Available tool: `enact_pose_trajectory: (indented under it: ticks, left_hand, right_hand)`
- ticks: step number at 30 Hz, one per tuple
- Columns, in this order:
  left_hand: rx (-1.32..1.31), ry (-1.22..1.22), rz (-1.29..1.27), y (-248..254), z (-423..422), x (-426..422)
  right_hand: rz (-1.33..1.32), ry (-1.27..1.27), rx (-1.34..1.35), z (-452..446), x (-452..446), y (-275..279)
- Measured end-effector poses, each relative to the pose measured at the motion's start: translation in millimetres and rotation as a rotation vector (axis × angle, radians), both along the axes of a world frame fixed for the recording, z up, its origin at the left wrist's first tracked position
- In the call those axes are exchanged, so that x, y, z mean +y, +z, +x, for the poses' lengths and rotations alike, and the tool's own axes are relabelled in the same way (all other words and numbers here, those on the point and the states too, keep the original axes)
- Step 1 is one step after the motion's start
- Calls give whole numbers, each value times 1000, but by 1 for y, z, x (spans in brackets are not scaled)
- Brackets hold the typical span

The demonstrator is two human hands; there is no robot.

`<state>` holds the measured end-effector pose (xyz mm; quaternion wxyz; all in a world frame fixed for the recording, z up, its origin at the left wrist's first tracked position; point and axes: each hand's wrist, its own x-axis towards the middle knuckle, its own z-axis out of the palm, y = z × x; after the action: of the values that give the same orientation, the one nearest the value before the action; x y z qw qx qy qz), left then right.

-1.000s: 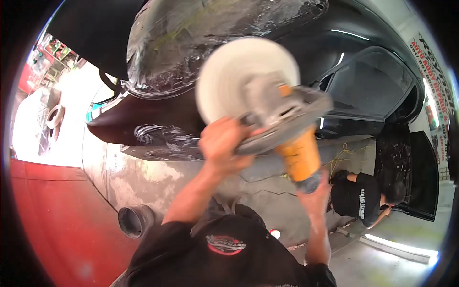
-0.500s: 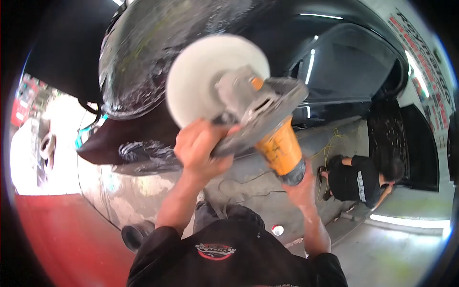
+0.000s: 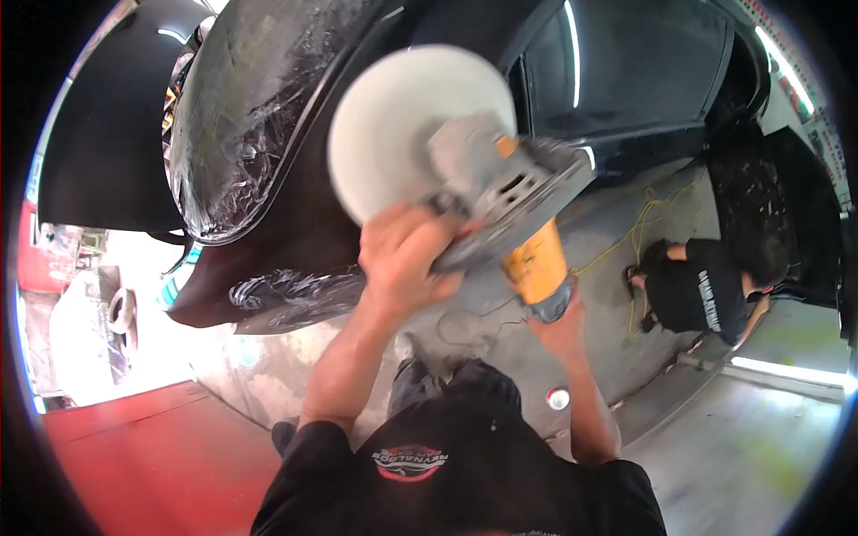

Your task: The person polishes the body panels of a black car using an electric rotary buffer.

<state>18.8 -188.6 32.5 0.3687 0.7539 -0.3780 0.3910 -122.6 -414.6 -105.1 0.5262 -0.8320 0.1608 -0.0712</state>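
Note:
A yellow and grey polisher (image 3: 536, 265) with a large round white pad (image 3: 380, 134) is held in front of me, over the side of a black car (image 3: 313, 205). The pad is blurred, and I cannot tell whether it touches the paint. My left hand (image 3: 404, 255) is wrapped round the handle near the polisher's head. Around the dark rear end of the yellow body, my right hand (image 3: 560, 332) is closed. Crumpled clear plastic sheeting (image 3: 241, 134) covers the car's front opening, and more plastic (image 3: 295, 293) hangs low on the panel.
At the right, another person (image 3: 693, 290) in black crouches by a dark panel (image 3: 804, 241). A yellow cord (image 3: 636, 234) lies on the floor. A small white and red container (image 3: 558, 398) stands near my right forearm. A red surface (image 3: 170, 456) fills the lower left.
The polisher and both hands have moved slightly to the right in view, with the grips unchanged. My view has shifted, so the car door and crouching person appear elsewhere.

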Motion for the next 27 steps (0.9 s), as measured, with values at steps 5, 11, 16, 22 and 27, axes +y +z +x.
enact_pose_trajectory:
  ticks: [5, 11, 16, 22, 27]
  left_hand:
    - [171, 112, 58, -65, -68, 41]
    - [149, 86, 101, -45, -60, 11]
    - [71, -33, -36, 6, 9, -49]
    - [161, -12, -306, 14, 16, -55]
    - [216, 112, -413, -38, -30, 30]
  right_hand:
    - [29, 163, 117, -46, 23, -55]
    - [30, 158, 17, -38, -1, -65]
    - [-237, -89, -114, 4, -54, -37]
    - [-401, -86, -122, 19, -60, 51]
    - [-419, 54, -49, -9, -6, 52]
